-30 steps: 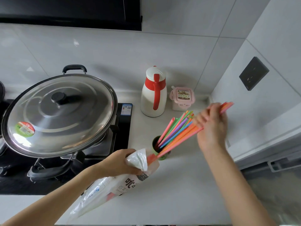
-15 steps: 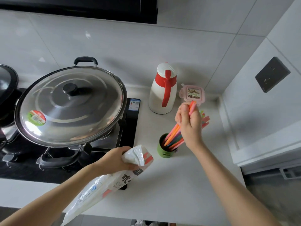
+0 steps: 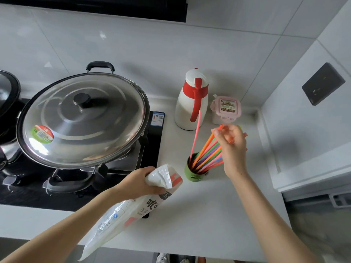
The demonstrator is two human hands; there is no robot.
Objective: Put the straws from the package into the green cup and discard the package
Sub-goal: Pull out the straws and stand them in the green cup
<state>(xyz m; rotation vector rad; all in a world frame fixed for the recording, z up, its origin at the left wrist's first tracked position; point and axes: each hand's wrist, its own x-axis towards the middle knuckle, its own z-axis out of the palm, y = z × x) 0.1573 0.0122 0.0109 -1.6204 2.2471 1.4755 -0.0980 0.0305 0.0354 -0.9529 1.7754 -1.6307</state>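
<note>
A: Green, short, cylindrical cup (image 3: pixel 193 172) stands on the white bench (image 3: pixel 209 215), right of the black stove. The bundle of multicoloured plastic straws (image 3: pixel 208 157) sits inside it, fanning up to the right; one pink straw (image 3: pixel 196 135) leans apart, toward the far left.

B: Grip status, right hand (image 3: pixel 232 147)?

A: Fingers loosely curled at the upper ends of the straws. Whether they pinch any straw or have let go, I cannot tell. Probable purpose: steadying the fan so that it settles without tipping the cup.

B: Left hand (image 3: pixel 141 182)?

A: Clenched on the crumpled open end of the white printed plastic package (image 3: pixel 121 215), which hangs over the near bench edge. The package looks empty, so it is probably kept in hand for discarding, the step outstanding.
</note>
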